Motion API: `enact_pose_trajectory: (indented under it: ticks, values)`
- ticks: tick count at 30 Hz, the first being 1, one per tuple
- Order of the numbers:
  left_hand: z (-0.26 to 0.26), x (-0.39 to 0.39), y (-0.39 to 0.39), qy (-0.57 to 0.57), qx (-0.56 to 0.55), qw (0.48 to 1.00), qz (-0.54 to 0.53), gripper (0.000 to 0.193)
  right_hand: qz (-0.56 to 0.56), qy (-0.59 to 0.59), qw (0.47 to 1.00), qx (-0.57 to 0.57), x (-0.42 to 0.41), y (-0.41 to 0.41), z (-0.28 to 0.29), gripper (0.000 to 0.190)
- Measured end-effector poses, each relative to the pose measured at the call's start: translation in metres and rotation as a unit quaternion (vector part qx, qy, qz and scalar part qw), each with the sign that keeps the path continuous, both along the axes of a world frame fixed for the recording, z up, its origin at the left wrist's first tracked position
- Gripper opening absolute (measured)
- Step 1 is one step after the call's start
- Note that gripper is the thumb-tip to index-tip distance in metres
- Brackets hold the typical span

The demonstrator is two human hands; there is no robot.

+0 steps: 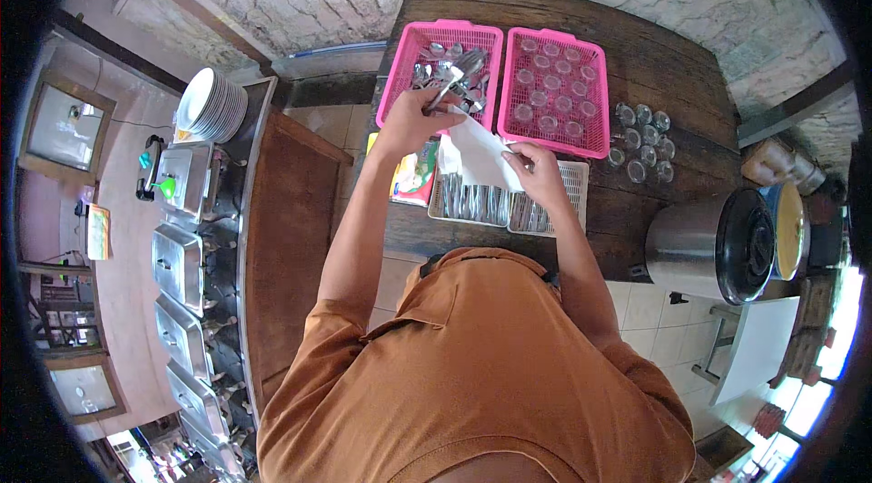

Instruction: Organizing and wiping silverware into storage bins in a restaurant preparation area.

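Observation:
My left hand grips a bunch of metal cutlery, which looks like forks, above the pink basket on the left. Loose spoons lie inside that basket. A white sheet, paper or cloth, stretches between both hands; the fingers of my right hand pinch its lower corner. Beneath the sheet stand two white plastic baskets side by side, with cutlery lined up in the left one. The sheet hides part of them. A colourful plastic packet lies beside my left wrist.
Another pink basket holds rows of glasses, and more glasses stand on the wooden table. A large metal pot with a black lid is at right. Leftward, stacked plates and chafing dishes line a counter.

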State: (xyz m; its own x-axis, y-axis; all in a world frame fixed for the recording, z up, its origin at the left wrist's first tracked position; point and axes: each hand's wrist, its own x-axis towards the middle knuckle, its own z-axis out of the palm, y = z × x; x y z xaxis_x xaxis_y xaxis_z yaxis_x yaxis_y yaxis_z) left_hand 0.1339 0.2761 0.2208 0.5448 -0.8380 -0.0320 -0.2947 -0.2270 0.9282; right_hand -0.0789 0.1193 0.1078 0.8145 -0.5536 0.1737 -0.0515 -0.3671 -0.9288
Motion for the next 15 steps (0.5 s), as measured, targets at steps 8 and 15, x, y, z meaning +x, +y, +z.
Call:
enact_pose_trajectory:
  ticks: [8, 15]
  values:
    - [-0.044, -0.046, -0.011, 0.124, -0.078, 0.981, 0.127, 0.036, -0.233, -0.092, 0.949, -0.191, -0.003, 0.012, 0.02, 0.023]
    - [-0.062, -0.098, -0.034, 0.214, -0.163, 0.945, 0.186, 0.03, -0.12, -0.049, 0.893, -0.431, -0.001, 0.056, 0.03, 0.031]
